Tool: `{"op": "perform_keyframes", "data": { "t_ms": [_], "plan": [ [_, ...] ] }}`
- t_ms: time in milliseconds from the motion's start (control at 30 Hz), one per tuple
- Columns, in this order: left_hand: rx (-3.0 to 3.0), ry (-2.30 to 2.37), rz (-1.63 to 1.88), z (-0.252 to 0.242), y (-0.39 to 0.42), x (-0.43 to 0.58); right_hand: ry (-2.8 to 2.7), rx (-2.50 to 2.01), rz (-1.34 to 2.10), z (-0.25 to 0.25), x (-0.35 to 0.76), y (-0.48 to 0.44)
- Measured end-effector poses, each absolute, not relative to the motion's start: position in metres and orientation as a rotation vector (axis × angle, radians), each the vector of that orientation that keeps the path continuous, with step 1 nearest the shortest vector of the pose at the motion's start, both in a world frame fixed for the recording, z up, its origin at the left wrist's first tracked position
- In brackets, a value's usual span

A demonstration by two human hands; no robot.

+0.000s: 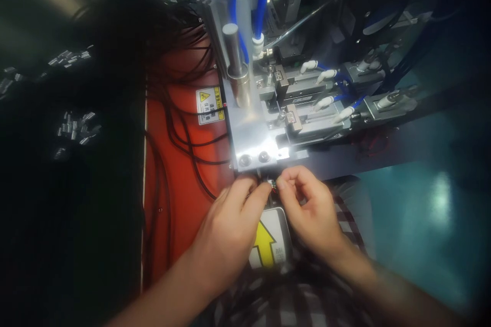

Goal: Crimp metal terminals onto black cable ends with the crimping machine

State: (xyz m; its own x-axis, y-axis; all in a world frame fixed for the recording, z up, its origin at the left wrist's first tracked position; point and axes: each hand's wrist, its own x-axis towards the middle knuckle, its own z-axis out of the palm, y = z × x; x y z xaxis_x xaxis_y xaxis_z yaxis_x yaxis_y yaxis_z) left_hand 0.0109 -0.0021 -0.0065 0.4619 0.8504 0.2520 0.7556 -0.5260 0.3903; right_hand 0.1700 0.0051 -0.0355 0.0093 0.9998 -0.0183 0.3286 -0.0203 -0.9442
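Just below the front edge of a metal press head, my left hand (pixel 235 214) and my right hand (pixel 310 207) meet at a tiny part with thin coloured wires (pixel 272 184). My left thumb and forefinger are pinched at its left side. From the right, my right thumb and forefinger close on its other side, the remaining fingers curled. The part is too small and blurred to tell its exact kind. The metal press head (pixel 251 138), bright with reflected light and fitted with two bolts, stands directly beyond my fingertips.
Black cables (pixel 184 133) run over the orange machine bed (pixel 192 173) on the left. Small silvery metal pieces (pixel 76 126) lie in piles on a dark surface. Pneumatic cylinders (pixel 318 127) with blue hoses stand to the right. A yellow arrow label (pixel 265 242) sits below my hands.
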Motion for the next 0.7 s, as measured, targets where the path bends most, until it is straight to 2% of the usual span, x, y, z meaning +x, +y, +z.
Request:
{"op": "perform_keyframes", "data": {
  "t_ms": [700],
  "plan": [
    [2.515,1.384,0.600,-0.0057,-0.0015,0.0114,-1.492,-1.548,1.054,-0.0291,0.1721,0.0046]
  ]
}}
